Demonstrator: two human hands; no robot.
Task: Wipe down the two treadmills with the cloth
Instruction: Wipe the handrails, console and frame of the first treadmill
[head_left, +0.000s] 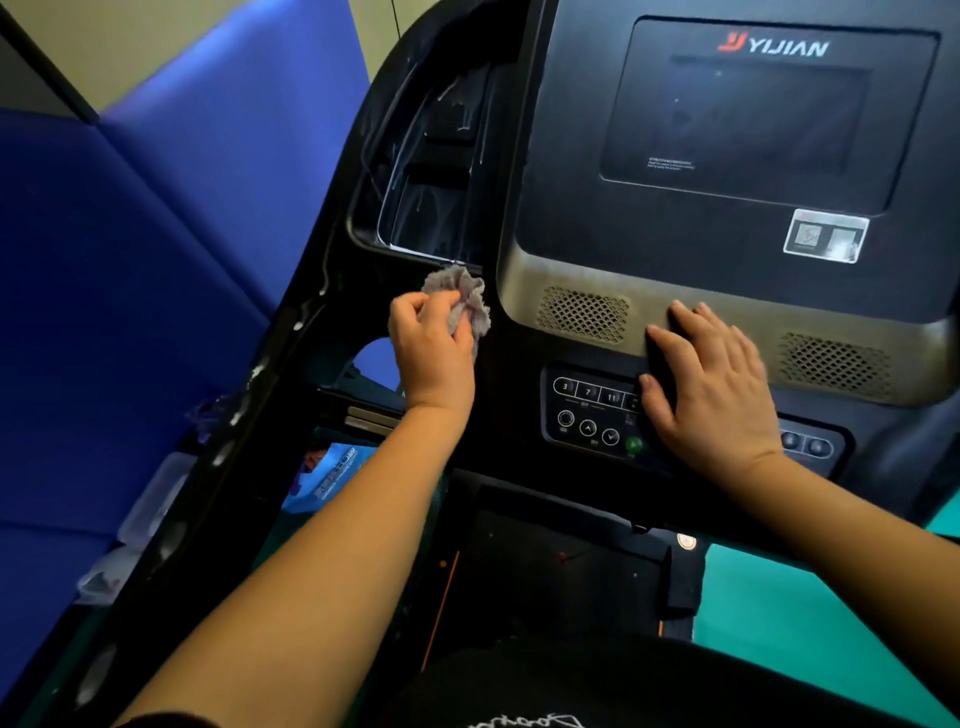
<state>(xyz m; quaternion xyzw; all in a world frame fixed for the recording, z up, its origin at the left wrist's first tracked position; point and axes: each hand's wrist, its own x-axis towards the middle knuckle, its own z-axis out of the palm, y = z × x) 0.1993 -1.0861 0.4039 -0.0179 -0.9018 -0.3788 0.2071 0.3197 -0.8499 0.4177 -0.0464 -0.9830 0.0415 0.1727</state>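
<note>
Bunching the soft, light cloth (462, 301) at frame centre-left, the left hand (431, 348) clenched it against the treadmill (571, 228) console; the right hand (711, 384) lay flat, released.

The left hand (431, 348) is reaching forward, pinching the cloth (470, 299); the right hand (711, 387) is lying flat, palm down.

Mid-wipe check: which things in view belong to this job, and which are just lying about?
For the job: cloth, gripped by the left hand; treadmill console, right hand resting flat on it; streaked side tray.
Lying about: blue packet below the console; clear plastic container by the blue wall.
</note>
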